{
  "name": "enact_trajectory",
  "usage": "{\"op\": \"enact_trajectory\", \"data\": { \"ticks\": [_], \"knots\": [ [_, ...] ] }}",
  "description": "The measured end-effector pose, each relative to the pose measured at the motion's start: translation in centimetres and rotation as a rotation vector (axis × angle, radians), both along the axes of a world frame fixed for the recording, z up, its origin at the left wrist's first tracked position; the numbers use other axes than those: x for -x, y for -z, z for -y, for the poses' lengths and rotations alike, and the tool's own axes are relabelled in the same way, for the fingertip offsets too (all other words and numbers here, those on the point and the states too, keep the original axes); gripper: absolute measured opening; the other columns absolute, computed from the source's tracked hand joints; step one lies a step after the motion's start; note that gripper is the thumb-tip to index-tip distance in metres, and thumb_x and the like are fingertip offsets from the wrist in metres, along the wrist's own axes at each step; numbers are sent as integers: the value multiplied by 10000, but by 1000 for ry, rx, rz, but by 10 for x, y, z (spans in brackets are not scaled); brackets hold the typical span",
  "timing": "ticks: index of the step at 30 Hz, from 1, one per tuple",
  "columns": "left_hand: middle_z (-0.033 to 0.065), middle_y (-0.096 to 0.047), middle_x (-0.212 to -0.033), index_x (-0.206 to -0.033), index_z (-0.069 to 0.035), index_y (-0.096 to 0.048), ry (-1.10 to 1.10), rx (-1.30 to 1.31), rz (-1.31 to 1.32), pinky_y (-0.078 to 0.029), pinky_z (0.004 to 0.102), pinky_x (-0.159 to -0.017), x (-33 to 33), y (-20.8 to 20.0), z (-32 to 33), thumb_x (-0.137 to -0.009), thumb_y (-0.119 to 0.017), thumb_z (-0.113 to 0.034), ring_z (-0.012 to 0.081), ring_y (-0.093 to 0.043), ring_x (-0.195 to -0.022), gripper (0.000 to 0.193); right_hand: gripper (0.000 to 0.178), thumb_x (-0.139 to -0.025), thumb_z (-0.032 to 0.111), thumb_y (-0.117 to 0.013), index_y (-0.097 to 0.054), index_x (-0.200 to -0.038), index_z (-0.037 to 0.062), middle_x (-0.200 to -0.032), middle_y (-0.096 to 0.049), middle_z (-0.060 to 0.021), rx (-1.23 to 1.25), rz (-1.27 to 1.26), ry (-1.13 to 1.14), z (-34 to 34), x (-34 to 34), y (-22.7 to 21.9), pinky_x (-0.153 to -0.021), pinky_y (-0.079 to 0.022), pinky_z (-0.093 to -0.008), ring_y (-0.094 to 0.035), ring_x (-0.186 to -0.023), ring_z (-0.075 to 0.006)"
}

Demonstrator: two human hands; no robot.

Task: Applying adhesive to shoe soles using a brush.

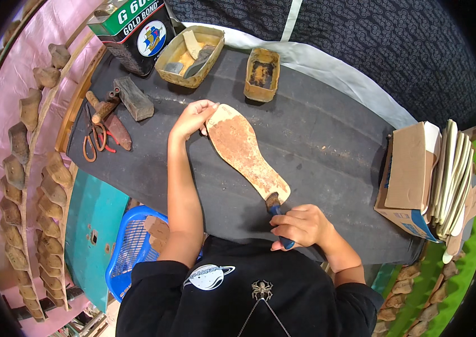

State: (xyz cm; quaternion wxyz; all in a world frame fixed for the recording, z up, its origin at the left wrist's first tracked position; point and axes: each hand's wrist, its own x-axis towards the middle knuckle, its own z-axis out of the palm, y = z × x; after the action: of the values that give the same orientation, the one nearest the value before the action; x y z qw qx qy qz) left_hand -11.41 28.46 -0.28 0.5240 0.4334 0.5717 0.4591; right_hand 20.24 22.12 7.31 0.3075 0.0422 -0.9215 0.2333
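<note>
A tan shoe insole (237, 143) lies slantwise above the dark tabletop, its face patchy with a reddish-brown coating. My left hand (194, 119) pinches the wide toe end at its upper left edge. In my right hand (301, 226) is a blue-handled brush (275, 209). Its dark, stubby bristles touch the narrow heel end, where they hide a little of the edge. Most of the handle is covered by my right fingers. Beyond the insole stands a small crusted tray (262, 74) with dark residue inside.
A yellowish bin (192, 78) of scraps and a metal can (137, 39) stand at the far left. Nearer are scissors (93, 137), a hammer (103, 108) and a dark block (134, 98). A cardboard box (409, 168) sits right; shoe lasts (19, 143) line the left racks.
</note>
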Motion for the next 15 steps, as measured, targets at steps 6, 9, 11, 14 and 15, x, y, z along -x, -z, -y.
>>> {"op": "enact_trajectory", "data": {
  "ticks": [6, 9, 11, 14, 15],
  "knots": [
    [-2, -537, -622, -827, -26, -534, 12, -2, 10, -348, 161, -342, -2, -1, -1, -821, -507, -251, 40, -441, -408, 226, 331, -659, 286, -682, -501, -811, 54, -823, -592, -99, -1, -125, 40, -2, 11, 11, -413, -382, -226, -528, -485, -150],
    [-4, -537, -625, -825, -29, -535, 5, -4, 8, -349, 161, -342, -1, -1, 0, -820, -508, -252, 38, -441, -412, 225, 285, -621, 265, -700, -534, -738, 64, -810, -578, -65, 32, -105, 66, 2, 11, 16, -447, -399, -230, -522, -508, -152],
    [-4, -537, -626, -822, -30, -535, -1, -9, 6, -349, 161, -341, -2, -1, 0, -820, -508, -253, 37, -440, -412, 225, 279, -624, 262, -699, -530, -732, 67, -804, -576, -61, 51, -78, 53, 6, 4, 14, -441, -395, -231, -519, -504, -151],
    [-5, -535, -624, -815, -30, -534, 2, 0, 5, -349, 161, -341, -2, -2, -1, -820, -507, -254, 37, -439, -412, 226, 278, -646, 250, -692, -516, -753, 64, -801, -584, -74, 61, -34, 27, 9, -4, 9, -418, -384, -229, -519, -487, -150],
    [-5, -535, -624, -812, -30, -534, 4, 5, -3, -349, 161, -340, -3, -3, -1, -820, -507, -255, 37, -439, -411, 226, 283, -664, 242, -686, -505, -780, 59, -804, -595, -90, 50, -17, 13, 10, -7, 8, -401, -377, -226, -522, -475, -150]
  ]
}}
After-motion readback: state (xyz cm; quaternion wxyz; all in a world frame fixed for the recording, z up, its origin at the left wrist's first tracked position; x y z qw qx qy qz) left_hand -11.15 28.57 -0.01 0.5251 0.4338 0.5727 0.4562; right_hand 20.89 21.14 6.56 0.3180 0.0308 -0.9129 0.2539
